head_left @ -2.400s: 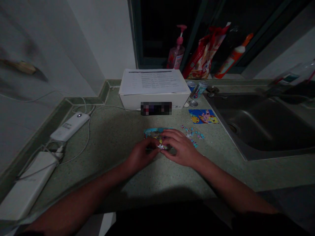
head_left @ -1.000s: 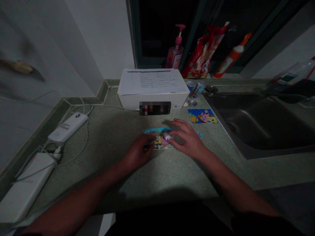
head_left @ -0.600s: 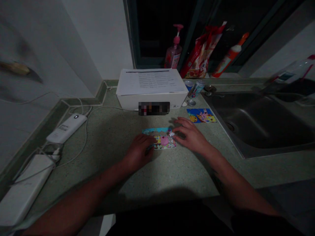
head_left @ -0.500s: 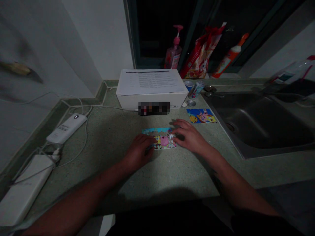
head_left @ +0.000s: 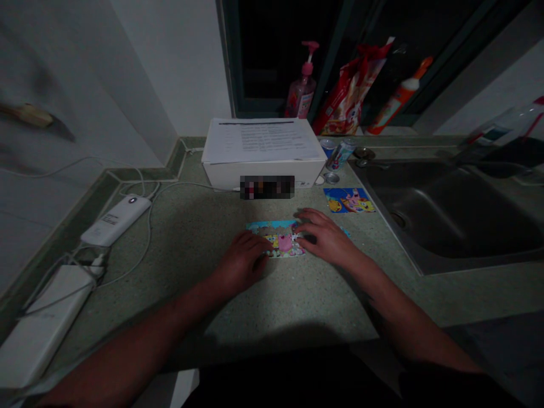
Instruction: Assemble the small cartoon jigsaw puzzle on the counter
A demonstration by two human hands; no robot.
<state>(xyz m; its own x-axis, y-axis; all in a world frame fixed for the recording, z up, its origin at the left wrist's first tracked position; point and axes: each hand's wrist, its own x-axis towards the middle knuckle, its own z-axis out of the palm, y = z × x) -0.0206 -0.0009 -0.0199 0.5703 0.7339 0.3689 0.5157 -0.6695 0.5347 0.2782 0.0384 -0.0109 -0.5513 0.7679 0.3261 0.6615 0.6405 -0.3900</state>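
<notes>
A small colourful cartoon picture [head_left: 285, 243] lies flat on the counter, perhaps a jigsaw puzzle. It has a blue strip along the top, a jagged greyish band below that, and yellow and pink figures. My left hand [head_left: 243, 258] rests over its left edge, fingers bent loosely and tips on the picture. At its right edge is my right hand [head_left: 325, 235], thumb and fingers apart, fingertips touching the picture. Whether a small piece lies under those tips is hidden. A bit of light blue [head_left: 346, 232] shows just behind the right hand.
A second blue cartoon picture [head_left: 349, 200] lies near the sink [head_left: 459, 209]. Behind stands a white box [head_left: 263, 141] topped with printed paper, beside cans [head_left: 341, 154]. Power banks [head_left: 115, 220] with cables lie left. A pump bottle [head_left: 301, 93] and red bag [head_left: 355, 90] stand at the window.
The light blue bit behind my right hand now shows. Both hands stay almost in place at the picture; the whole view has shifted slightly.
</notes>
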